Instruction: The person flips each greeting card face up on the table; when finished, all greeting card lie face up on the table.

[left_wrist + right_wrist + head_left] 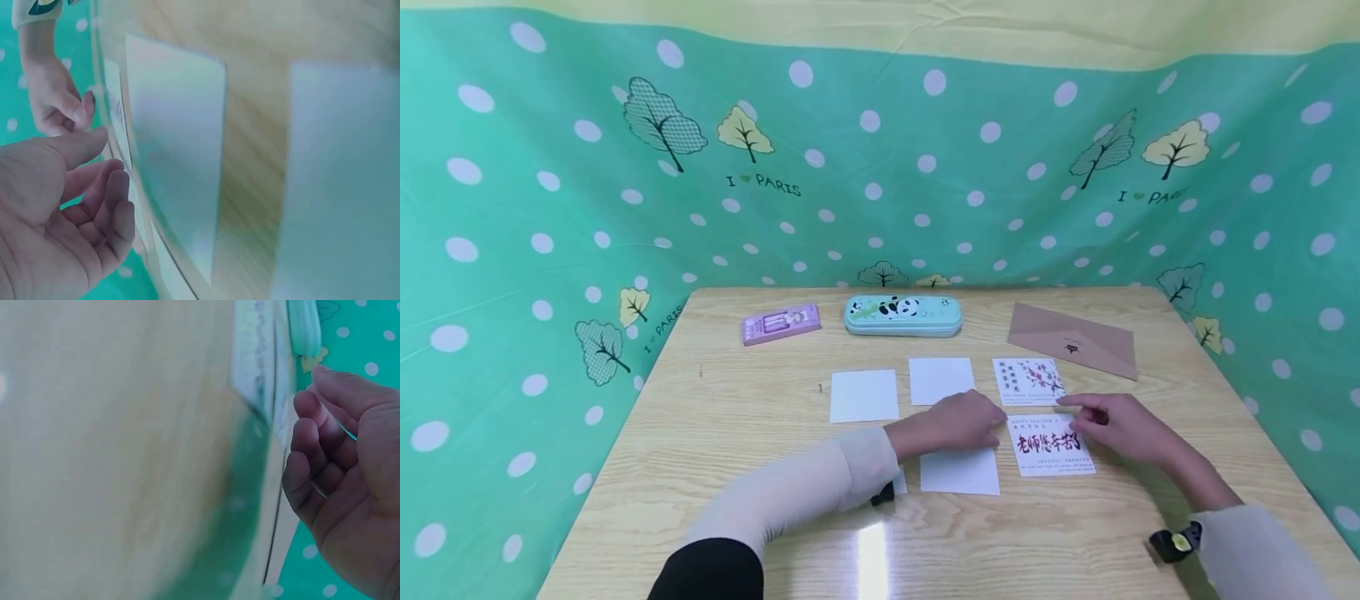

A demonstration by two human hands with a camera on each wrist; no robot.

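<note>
Two printed square cards lie on the table: an upper card with red blossoms [1028,379] and a lower card with large dark red characters [1048,443]. My left hand [964,422] is over the white squares, fingertips by the lower card's upper left corner. Its fingers [119,194] are loosely bent, with nothing seen between them in the left wrist view. My right hand [1116,425] is at the right side of both cards, index finger near the blossom card's lower right corner. In the right wrist view the right fingers [306,437] curve loosely and hold nothing visible; contact is unclear.
Blank white squares [864,397] lie left of the printed cards, one mostly hidden under the left sleeve. Farther back are a purple box [781,323], a panda pencil case [902,317] and a brown envelope [1072,340]. A green dotted cloth [880,192] hangs behind the table.
</note>
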